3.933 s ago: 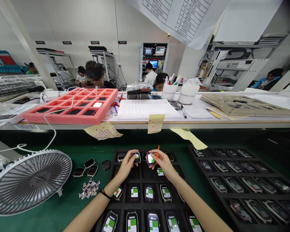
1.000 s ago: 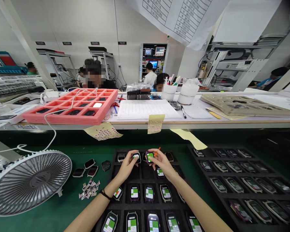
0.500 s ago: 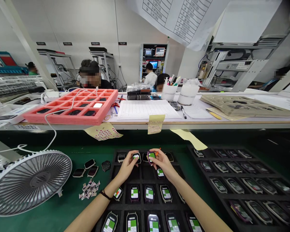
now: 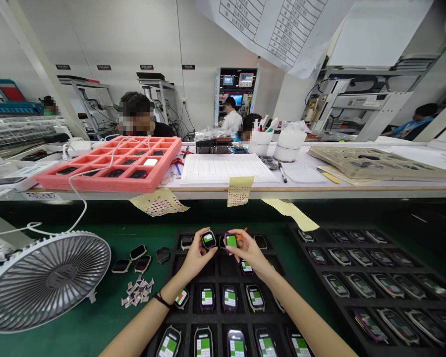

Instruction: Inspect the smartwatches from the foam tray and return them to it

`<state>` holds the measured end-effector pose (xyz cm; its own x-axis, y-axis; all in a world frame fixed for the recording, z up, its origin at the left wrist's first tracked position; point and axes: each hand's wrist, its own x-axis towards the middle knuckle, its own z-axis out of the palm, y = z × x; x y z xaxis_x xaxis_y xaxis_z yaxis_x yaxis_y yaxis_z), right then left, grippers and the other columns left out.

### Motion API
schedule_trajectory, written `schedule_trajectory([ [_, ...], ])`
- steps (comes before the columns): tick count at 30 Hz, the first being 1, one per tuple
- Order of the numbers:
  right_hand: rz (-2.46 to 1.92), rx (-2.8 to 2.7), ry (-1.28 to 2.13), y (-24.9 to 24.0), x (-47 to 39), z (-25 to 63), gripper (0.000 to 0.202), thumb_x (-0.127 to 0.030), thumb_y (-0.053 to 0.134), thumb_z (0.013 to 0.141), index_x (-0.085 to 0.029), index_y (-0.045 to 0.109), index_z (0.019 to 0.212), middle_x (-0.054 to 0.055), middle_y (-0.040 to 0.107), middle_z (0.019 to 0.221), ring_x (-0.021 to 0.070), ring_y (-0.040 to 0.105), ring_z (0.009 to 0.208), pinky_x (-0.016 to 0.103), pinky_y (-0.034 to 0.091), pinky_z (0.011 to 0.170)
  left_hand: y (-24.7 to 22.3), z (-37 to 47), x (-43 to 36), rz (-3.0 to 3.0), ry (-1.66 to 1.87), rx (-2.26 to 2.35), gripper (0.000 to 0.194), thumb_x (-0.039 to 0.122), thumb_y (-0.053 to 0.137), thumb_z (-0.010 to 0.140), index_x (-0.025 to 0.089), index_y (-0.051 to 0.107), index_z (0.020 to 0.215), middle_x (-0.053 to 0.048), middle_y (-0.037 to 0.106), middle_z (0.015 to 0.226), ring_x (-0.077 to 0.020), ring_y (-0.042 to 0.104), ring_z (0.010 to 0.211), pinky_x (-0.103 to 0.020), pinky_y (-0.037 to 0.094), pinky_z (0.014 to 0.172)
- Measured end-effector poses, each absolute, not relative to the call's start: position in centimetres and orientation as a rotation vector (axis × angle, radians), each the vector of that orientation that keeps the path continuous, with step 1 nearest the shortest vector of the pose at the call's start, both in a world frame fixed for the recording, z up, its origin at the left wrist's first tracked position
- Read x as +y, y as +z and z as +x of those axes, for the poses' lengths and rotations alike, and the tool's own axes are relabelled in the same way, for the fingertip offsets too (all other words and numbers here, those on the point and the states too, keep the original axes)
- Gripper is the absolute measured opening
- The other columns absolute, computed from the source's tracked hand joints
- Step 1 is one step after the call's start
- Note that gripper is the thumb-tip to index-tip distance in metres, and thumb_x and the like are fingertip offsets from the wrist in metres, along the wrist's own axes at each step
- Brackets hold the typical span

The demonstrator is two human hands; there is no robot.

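Observation:
My left hand [image 4: 197, 255] holds a silver-rimmed watch [image 4: 208, 239] by its edges, its screen lit and facing up. Close beside it, my right hand [image 4: 248, 250] grips a purple-rimmed watch [image 4: 231, 241] with a green screen; an orange piece [image 4: 242, 234] shows behind those fingers. Both hands are above the back rows of a black compartment tray [image 4: 223, 273]. Watches with green and white screens lie in its nearer compartments, one of them a watch [image 4: 207, 297] in the middle row. My forearms hide parts of the tray.
A second black tray [image 4: 321, 285] of watches lies at right. At left are a round fan [image 4: 61, 275], loose watches [image 4: 138, 252] and a pile of small tabs [image 4: 137, 291]. The shelf ahead bears a pink tray [image 4: 141, 186] and papers. People sit beyond.
My left thumb has moved off the silver-rimmed watch's screen, and that watch is slightly higher and tilted. The purple-rimmed watch has shifted slightly left, its screen now plainer green.

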<state>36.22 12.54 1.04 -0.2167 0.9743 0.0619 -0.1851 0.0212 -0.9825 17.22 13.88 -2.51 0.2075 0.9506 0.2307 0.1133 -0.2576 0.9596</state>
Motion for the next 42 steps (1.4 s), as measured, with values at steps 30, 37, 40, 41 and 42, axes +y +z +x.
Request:
schedule_trajectory([
  [30, -1.045, -1.362, 1.264, 0.0, 12.2, 35.4, 0.037, -0.055, 0.058, 0.077, -0.022, 0.061, 0.094, -0.001, 0.055, 0.069, 0.0112, 0.051, 0.048, 0.022, 0.040, 0.040, -0.6, 17.7, 12.1, 2.202, 1.160, 1.012, 0.044, 0.019, 0.064, 0.077, 0.025, 0.053, 0.119, -0.009, 0.056, 0.118, -0.0265, 0.050, 0.114, -0.043, 0.041, 0.097],
  [37, -1.074, -1.577, 1.192, -0.7, 11.3, 34.6, 0.036, -0.044, 0.058, 0.083, -0.026, 0.058, 0.115, 0.002, 0.061, 0.083, 0.0150, 0.057, 0.064, 0.025, 0.048, 0.051, -1.4, 17.2, 12.9, 2.234, 1.080, 1.088, 0.042, 0.017, 0.069, 0.074, 0.023, 0.057, 0.113, -0.009, 0.061, 0.113, -0.0269, 0.054, 0.108, -0.044, 0.042, 0.095],
  [40, -1.005, -1.418, 1.298, -0.3, 11.7, 34.9, 0.040, -0.042, 0.068, 0.075, -0.026, 0.060, 0.110, 0.004, 0.062, 0.097, 0.0196, 0.060, 0.085, 0.028, 0.052, 0.063, -0.9, 17.3, 12.8, 2.219, 1.155, 1.010, 0.045, 0.023, 0.073, 0.072, 0.022, 0.057, 0.114, -0.010, 0.062, 0.113, -0.0267, 0.054, 0.108, -0.045, 0.042, 0.095],
  [41, -0.983, -1.368, 1.354, 0.0, 11.8, 35.0, 0.041, -0.041, 0.070, 0.072, -0.025, 0.061, 0.109, 0.004, 0.063, 0.098, 0.0204, 0.060, 0.092, 0.028, 0.052, 0.069, -0.7, 17.4, 12.6, 2.217, 1.183, 0.972, 0.047, 0.026, 0.074, 0.071, 0.023, 0.057, 0.115, -0.010, 0.062, 0.114, -0.0269, 0.054, 0.108, -0.045, 0.042, 0.095],
  [42, -0.966, -1.330, 1.431, 0.2, 11.9, 35.3, 0.041, -0.040, 0.072, 0.071, -0.025, 0.061, 0.108, 0.004, 0.063, 0.098, 0.0205, 0.059, 0.096, 0.029, 0.051, 0.074, -0.5, 17.4, 12.5, 2.219, 1.209, 0.934, 0.048, 0.028, 0.075, 0.071, 0.023, 0.057, 0.115, -0.010, 0.063, 0.113, -0.0271, 0.054, 0.108, -0.046, 0.042, 0.095],
])
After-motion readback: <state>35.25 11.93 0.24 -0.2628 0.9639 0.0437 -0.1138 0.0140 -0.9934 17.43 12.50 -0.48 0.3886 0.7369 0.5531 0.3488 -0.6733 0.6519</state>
